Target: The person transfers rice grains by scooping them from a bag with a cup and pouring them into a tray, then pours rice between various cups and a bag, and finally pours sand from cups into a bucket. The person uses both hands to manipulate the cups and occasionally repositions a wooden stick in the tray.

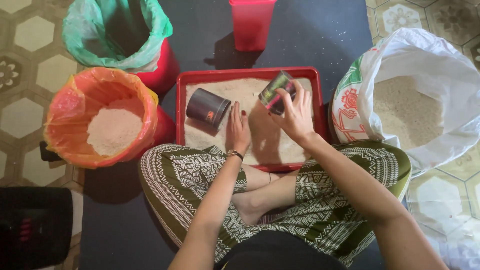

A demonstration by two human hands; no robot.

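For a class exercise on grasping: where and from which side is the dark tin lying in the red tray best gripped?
Grip the dark tin across its round side wall, from above. It lies tilted on the rice in the red tray with that wall facing up and free; the left hand rests flat beside it.

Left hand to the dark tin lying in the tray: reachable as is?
Probably yes. The left hand rests flat on the rice in the red tray, empty, right beside the dark tin, with nothing between them.
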